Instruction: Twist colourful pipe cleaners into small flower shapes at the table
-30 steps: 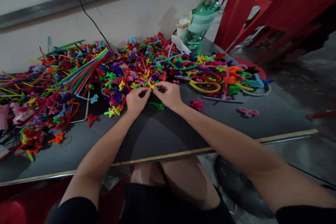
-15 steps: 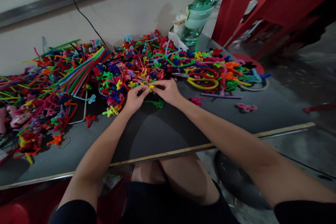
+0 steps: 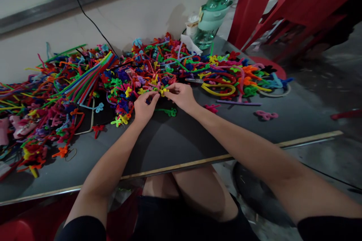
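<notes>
Pinching, with left hand [image 3: 143, 110] and right hand [image 3: 183, 98], a small yellow looped fuzzy-wire piece [image 3: 163, 91] over the dark grey tabletop [image 3: 175, 139]; best to steady one side, bend gently, avoid flattening.

Left hand [image 3: 144, 108], right hand [image 3: 182, 97] slightly farther apart.

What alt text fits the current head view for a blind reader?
A person's left hand and right hand hold a small yellow pipe-cleaner piece between them above a dark table. Beyond them spreads a heap of colourful pipe cleaners, with scissors to the right and a green bottle at the back.
</notes>
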Tool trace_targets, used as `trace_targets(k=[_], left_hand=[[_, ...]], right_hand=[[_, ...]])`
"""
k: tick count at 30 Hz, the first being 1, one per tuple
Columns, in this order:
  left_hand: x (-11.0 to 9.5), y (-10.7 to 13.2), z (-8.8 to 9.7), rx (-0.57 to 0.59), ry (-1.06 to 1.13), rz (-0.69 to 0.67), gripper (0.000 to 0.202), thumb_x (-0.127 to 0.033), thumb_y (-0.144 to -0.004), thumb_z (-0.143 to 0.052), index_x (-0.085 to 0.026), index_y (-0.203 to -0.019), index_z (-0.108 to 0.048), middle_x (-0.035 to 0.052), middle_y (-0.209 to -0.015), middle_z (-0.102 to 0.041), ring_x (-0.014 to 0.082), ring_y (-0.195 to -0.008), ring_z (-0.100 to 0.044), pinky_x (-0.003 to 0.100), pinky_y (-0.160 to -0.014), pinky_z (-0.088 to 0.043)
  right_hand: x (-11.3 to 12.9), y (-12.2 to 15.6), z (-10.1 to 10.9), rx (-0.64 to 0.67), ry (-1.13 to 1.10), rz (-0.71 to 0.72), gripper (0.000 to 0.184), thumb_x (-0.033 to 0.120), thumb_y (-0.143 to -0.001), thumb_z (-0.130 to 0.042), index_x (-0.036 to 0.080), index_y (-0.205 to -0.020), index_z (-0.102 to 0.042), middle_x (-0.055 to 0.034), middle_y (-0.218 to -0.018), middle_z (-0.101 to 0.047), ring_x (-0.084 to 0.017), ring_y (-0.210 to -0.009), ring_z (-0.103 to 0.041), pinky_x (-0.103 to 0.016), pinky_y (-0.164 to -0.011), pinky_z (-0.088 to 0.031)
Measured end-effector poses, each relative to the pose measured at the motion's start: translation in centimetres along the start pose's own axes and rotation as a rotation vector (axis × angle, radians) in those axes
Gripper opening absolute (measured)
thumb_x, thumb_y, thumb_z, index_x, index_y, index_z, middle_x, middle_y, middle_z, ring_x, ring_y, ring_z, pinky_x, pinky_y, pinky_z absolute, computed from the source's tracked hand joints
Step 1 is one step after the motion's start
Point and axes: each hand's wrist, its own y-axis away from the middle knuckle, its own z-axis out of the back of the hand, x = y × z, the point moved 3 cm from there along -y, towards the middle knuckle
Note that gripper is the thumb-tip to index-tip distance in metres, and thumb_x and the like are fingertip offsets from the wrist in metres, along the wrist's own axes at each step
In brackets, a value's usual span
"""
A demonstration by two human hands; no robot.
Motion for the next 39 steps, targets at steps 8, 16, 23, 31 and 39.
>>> trace_targets(k=[8,16,23,31,39], left_hand=[[-0.1,0.2,-0.2,0.009,-0.104,-0.054,0.014,-0.032,-0.085,-0.063,-0.021,-0.084,-0.073,0.0041,-0.083,-0.073,0.0167,-0.075,-0.065,0.031,-0.073,-0.051],[0.0,-0.2,-0.4,0.084,-0.158,-0.072,0.011,-0.022,-0.087,-0.058,-0.018,-0.083,-0.068,0.0063,-0.087,-0.071,0.0179,-0.082,-0.064,0.031,-0.077,-0.05],[0.9,0.2,-1.6,0.187,0.225,0.136,0.019,-0.024,-0.091,-0.052,-0.018,-0.075,-0.06,-0.0016,-0.063,-0.056,0.0099,-0.057,-0.05,0.024,-0.059,-0.043],[-0.3,0.4,-0.8,0.034,0.026,0.024,0.01,-0.028,-0.085,-0.064,-0.019,-0.086,-0.067,0.0035,-0.084,-0.069,0.0141,-0.077,-0.062,0.029,-0.075,-0.049],[-0.8,0.4,-0.1,-0.01,-0.242,-0.111,0.012,-0.03,-0.086,-0.064,-0.02,-0.084,-0.07,0.0043,-0.085,-0.072,0.0175,-0.082,-0.064,0.032,-0.077,-0.049]], right_hand=[[0.7,0.5,-0.3,0.042,0.093,0.128,0.017,0.033,-0.069,-0.071,0.017,-0.071,-0.068,-0.0064,-0.072,-0.072,-0.016,-0.061,-0.065,-0.031,-0.061,-0.053],[1.0,0.6,-0.1,0.057,0.147,0.196,0.021,0.036,-0.073,-0.07,0.017,-0.08,-0.074,-0.0058,-0.074,-0.073,-0.016,-0.064,-0.066,-0.029,-0.062,-0.052],[0.7,0.5,-0.4,0.171,-0.036,0.052,0.037,0.048,-0.069,-0.074,0.016,-0.087,-0.074,-0.0065,-0.076,-0.072,-0.015,-0.058,-0.063,-0.027,-0.051,-0.05],[0.2,0.2,-0.6,0.13,-0.116,-0.054,0.042,0.047,-0.066,-0.075,0.016,-0.093,-0.07,-0.0061,-0.081,-0.071,-0.014,-0.061,-0.061,-0.024,-0.045,-0.046],[1.1,0.8,-0.3,0.031,0.155,0.194,0.023,0.038,-0.073,-0.07,0.017,-0.08,-0.071,-0.0046,-0.073,-0.07,-0.014,-0.062,-0.06,-0.028,-0.06,-0.049]])
